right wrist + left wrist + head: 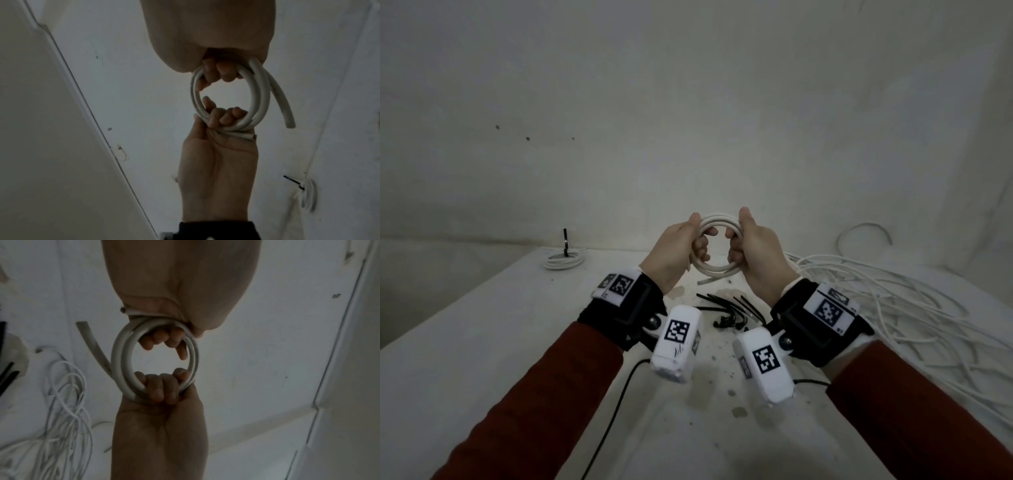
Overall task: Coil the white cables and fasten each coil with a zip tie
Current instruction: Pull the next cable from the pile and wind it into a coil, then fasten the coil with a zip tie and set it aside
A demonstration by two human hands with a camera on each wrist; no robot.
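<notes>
coil (719, 246) up off table, between my hands | L hand (677, 251) gripping left side | R hand (756, 253) gripping right side | loose end (707, 281) dangles below, poss. untied

loose cables (914, 308) cut off at right edge, coil (717, 245) sides hidden inside hands (722, 253)

The white table (482, 342) in front of me has stains and small dark spots near its middle. A bunch of black zip ties (726, 310) lies there, loose. At the far left corner rests a finished coil (564, 261), with a black tie standing up from it. On my right side a big tangle of loose white cable (887, 308) covers the surface.
</notes>
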